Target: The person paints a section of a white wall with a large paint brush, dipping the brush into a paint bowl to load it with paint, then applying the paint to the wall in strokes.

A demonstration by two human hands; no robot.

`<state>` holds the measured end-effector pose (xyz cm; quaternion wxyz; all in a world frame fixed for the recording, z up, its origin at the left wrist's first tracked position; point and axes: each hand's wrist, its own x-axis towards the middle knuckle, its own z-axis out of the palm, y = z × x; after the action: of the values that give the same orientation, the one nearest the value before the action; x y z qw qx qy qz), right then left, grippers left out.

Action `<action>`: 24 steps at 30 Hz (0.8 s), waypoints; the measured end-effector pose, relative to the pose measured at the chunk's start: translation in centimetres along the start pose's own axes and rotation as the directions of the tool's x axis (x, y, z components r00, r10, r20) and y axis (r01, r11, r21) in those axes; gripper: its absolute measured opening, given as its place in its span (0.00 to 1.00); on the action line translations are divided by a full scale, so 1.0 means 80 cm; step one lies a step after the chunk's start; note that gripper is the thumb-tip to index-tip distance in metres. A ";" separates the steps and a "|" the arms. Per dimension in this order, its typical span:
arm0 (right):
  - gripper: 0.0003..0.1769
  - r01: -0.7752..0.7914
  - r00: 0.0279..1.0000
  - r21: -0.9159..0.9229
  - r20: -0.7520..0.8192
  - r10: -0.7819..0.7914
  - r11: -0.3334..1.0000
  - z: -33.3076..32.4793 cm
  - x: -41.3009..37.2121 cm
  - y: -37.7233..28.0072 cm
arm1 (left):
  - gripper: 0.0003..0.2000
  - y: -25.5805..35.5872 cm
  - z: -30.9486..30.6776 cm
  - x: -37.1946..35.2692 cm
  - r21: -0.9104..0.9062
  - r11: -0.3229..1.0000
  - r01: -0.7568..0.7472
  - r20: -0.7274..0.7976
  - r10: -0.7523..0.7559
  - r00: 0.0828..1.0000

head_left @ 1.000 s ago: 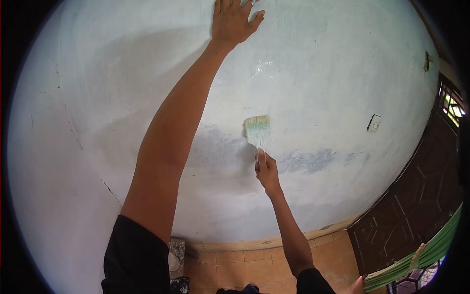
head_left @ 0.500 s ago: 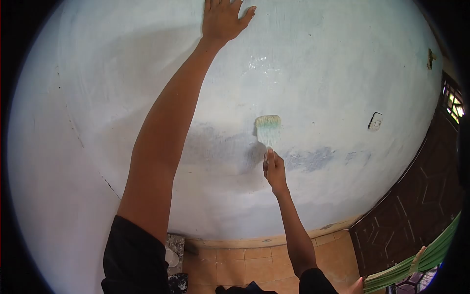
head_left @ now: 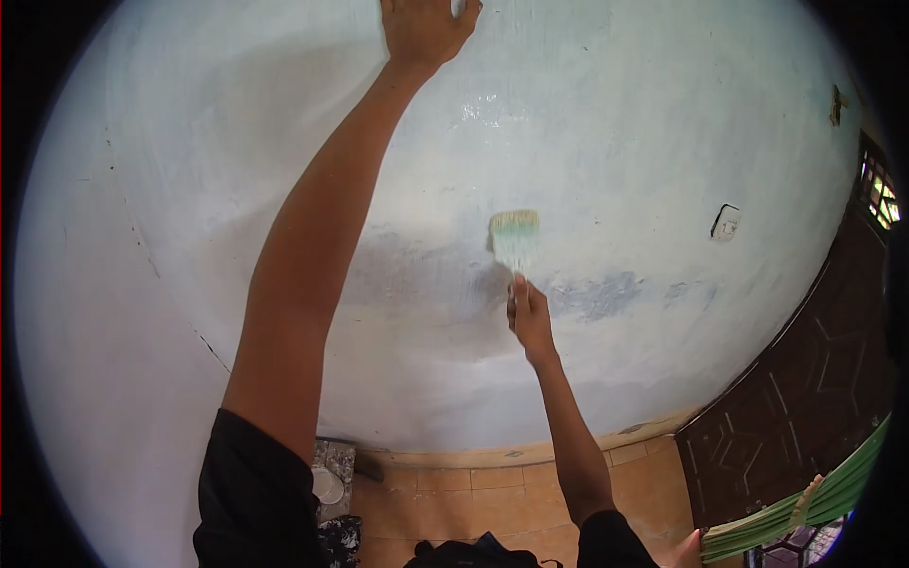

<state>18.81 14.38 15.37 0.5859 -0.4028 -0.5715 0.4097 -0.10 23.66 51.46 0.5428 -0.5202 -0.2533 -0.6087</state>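
My right hand (head_left: 532, 312) is wrapped round the handle of a wide paintbrush (head_left: 516, 237), bristles pointing up. Pale green-white paint coats the bristles, which lie against the whitish wall (head_left: 606, 170) or very close to it. Just below and beside the brush, a grey-blue worn patch (head_left: 597, 295) crosses the wall. High up, my left hand (head_left: 426, 30) rests against the wall with the thumb spread out; its fingertips are cut off by the top edge. Wet paint glistens between the two hands.
A wall switch (head_left: 726, 223) sits to the right, with a dark panelled door (head_left: 786, 407) beyond it. Green cloth (head_left: 805, 506) hangs at the lower right. Orange floor tiles (head_left: 445, 506) run below the wall. At lower left, a white round container (head_left: 328, 487) stands on a speckled surface.
The brush and my right hand appear slightly higher in view. The whole scene has shifted a little as the camera moved. My left hand stays on the wall.
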 end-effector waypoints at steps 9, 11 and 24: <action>0.24 0.178 0.977 0.123 0.097 -0.191 0.976 0.014 0.082 -0.171 | 0.22 0.006 -0.001 -0.001 -0.045 0.999 -0.010 0.012 0.010 1.000; 0.24 0.133 0.985 0.153 0.093 -0.148 0.979 0.016 0.087 -0.161 | 0.22 0.007 -0.003 -0.002 -0.062 0.998 -0.027 0.014 0.028 1.000; 0.25 0.244 0.969 0.111 0.001 -0.246 0.963 0.015 0.074 -0.158 | 0.21 0.008 -0.007 -0.003 -0.092 0.993 -0.067 0.027 0.070 0.997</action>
<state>17.90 15.68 29.33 0.6492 -0.2931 -0.5977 0.3681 0.25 23.07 50.89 0.5352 -0.5620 -0.2154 -0.5927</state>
